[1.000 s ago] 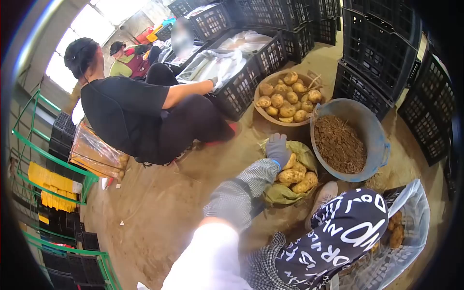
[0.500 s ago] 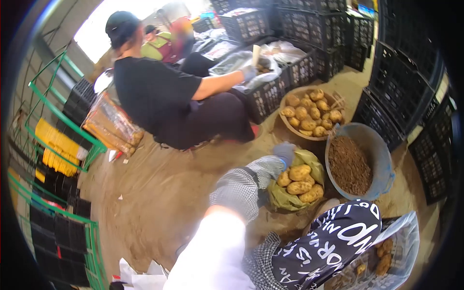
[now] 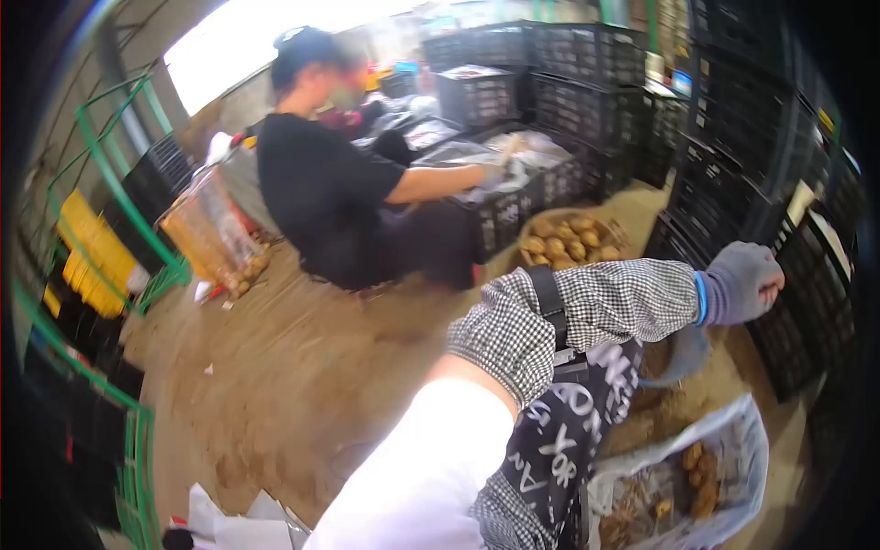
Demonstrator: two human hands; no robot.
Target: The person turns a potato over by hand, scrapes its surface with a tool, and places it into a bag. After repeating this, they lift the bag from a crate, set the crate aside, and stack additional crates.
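Note:
My left hand [image 3: 738, 284], in a grey glove with bare fingertips, is raised at the right, fingers curled inward. Whether anything is inside them is hidden. Its checked sleeve cover [image 3: 628, 298] stretches across the view, with a black band [image 3: 548, 298] around it. Below the forearm, part of a blue bucket [image 3: 687, 356] shows, nearest to the hand. Beyond the arm stands a round basket [image 3: 541, 225] of potatoes [image 3: 576, 240]. A clear-lined container [image 3: 750, 440] at lower right holds several potatoes [image 3: 704, 486] and brown debris. My right hand is out of view.
A co-worker in black [image 3: 321, 192] sits on the floor, a gloved hand [image 3: 495, 174] at a lined black crate [image 3: 513, 215]. Stacked black crates [image 3: 733, 165] rise at right. Green metal frames [image 3: 137, 467] line the left; white paper [image 3: 229, 522] lies at the bottom.
My left hand has moved from the green bag of potatoes up and right, past the blue bucket. My arm now covers the bag and most of the bucket. The view has shifted.

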